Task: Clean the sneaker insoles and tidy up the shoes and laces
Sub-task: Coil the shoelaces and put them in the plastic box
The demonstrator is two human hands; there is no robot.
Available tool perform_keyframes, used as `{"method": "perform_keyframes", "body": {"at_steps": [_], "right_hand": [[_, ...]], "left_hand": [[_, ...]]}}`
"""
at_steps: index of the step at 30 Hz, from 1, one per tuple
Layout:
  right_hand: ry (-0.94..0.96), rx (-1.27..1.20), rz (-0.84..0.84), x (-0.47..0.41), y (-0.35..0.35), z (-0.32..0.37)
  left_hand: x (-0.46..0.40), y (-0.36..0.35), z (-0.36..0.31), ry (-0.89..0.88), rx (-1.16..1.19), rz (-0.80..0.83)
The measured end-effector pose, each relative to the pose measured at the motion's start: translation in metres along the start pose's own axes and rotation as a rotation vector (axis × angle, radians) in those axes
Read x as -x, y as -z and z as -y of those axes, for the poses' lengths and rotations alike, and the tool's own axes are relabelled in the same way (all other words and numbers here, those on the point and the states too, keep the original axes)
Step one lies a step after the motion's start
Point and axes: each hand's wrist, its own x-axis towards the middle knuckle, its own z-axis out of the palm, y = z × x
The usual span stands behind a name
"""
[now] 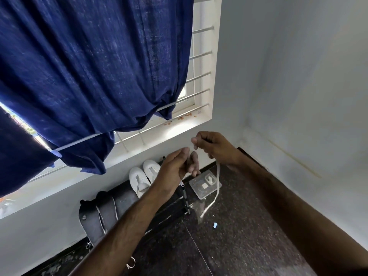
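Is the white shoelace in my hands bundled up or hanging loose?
Hanging loose. The right hand pinches the white shoelace near its top, and the rest dangles in a long open curve toward the dark speckled floor.

Both forearms are bare to the frame edge, sleeveless, and the left hand and right hand wear nothing.
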Motion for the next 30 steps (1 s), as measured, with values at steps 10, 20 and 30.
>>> {"method": "perform_keyframes", "body": {"at_steps": [10, 20, 30], "right_hand": [[-0.123, -0.002, 0.197, 0.038, -0.05, -0.035], [0.025, 0.172, 0.092, 0.004, 0.013, 0.0], [-0.206, -0.094, 0.103, 0.035, -0.049, -0.039]], "left_hand": [[-0.015, 0.023, -0.006, -0.033, -0.125, -0.186], [0.005, 0.021, 0.015, 0.084, -0.305, 0.009], [-0.008, 0.02, -0.009, -0.048, 0.156, -0.139]]}}
